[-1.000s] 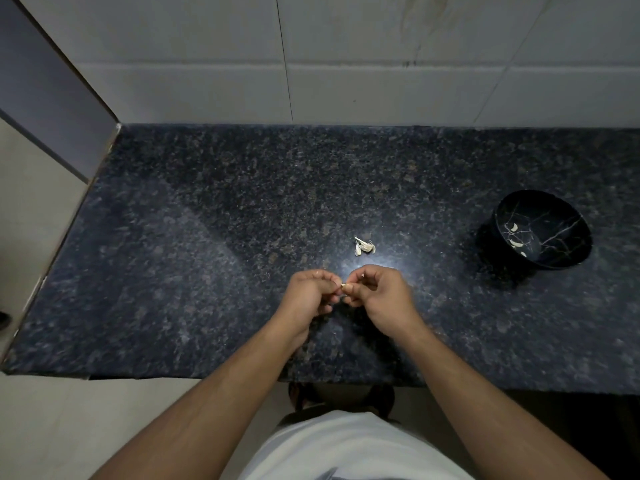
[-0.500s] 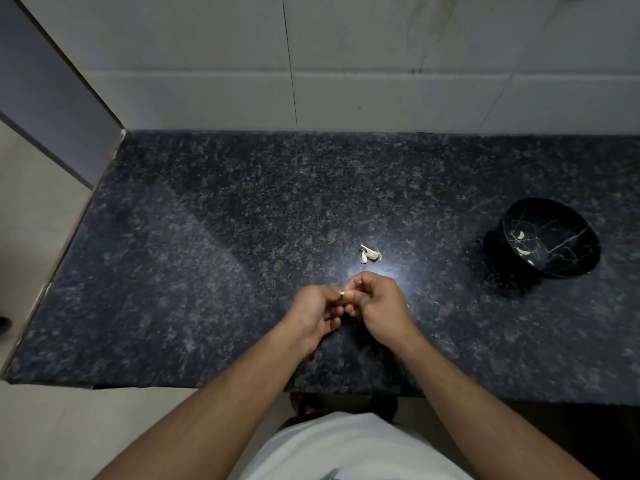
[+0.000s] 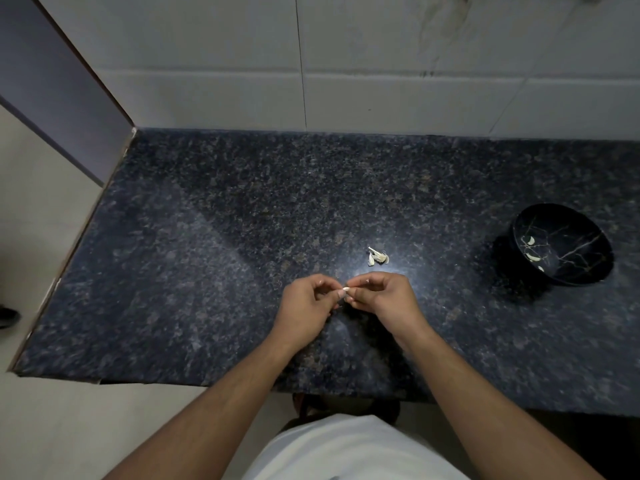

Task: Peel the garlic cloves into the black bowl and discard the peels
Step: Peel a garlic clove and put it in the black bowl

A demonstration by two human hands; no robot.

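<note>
My left hand (image 3: 306,304) and my right hand (image 3: 382,299) meet above the near middle of the dark granite counter (image 3: 207,271). Between their fingertips they pinch a small pale garlic clove (image 3: 345,289); most of it is hidden by the fingers. Just beyond the hands, a little pile of pale garlic pieces (image 3: 378,257) lies on the counter. A black bowl (image 3: 588,251) with gold vein lines stands at the right, and a few peeled cloves (image 3: 531,252) lie inside it.
A white tiled wall (image 3: 381,81) rises behind the counter. The counter's left edge drops to a pale floor (image 3: 34,237), beside a grey-purple panel (image 3: 52,81). My white shirt fills the bottom of the view.
Both hands stay together on the clove, with small finger shifts between frames. The head camera has tilted, so the counter and bowl sit slightly lower in view.
</note>
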